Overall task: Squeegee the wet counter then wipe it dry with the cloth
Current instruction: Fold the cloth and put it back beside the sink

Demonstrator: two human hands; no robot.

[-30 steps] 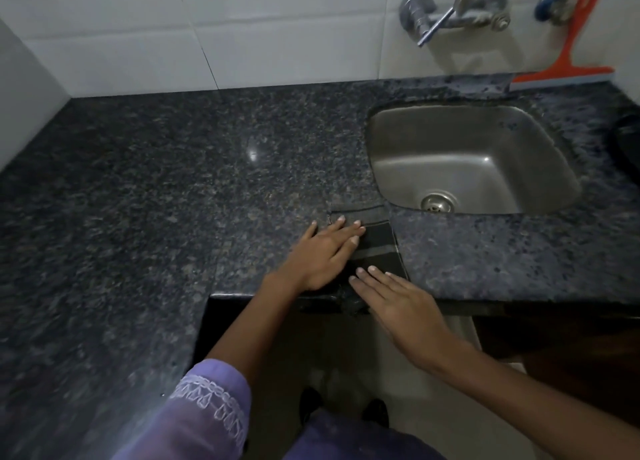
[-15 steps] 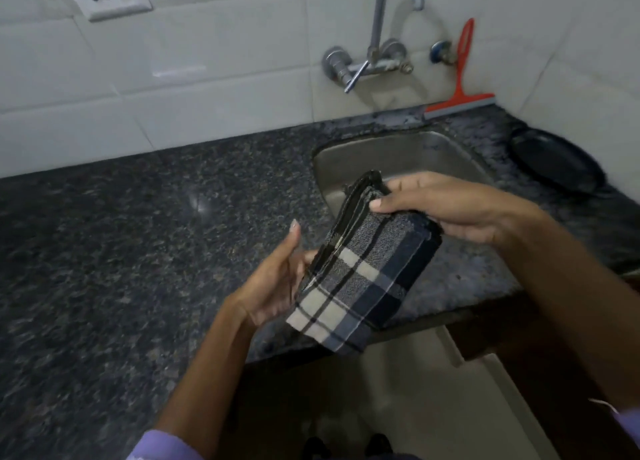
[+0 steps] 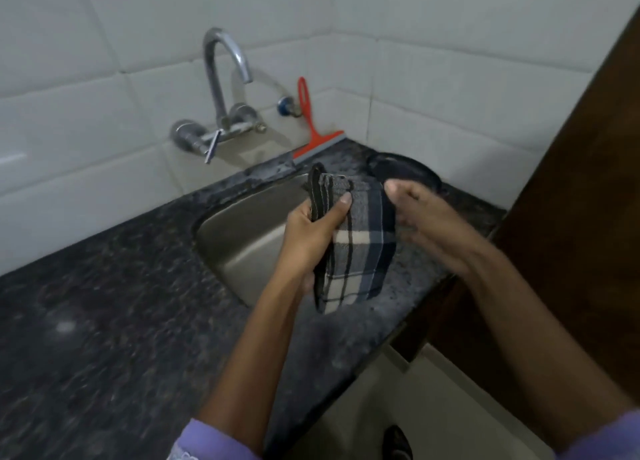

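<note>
A folded checked cloth, blue, black and cream, hangs upright in the air over the sink's right edge. My left hand grips its left side, thumb across the front. My right hand is at the cloth's right edge with fingers curled; it is blurred, and I cannot tell whether it grips the cloth. The orange squeegee leans against the tiled wall behind the sink, blade on the dark speckled granite counter.
A steel sink is set in the counter under a chrome tap. A dark round plate lies in the back right corner. A brown wooden panel stands at the right. The counter's front edge drops to a pale floor.
The cloth went from flat on the counter's front edge to lifted in both hands, then to my left hand's grip over the sink. My view turned right.
</note>
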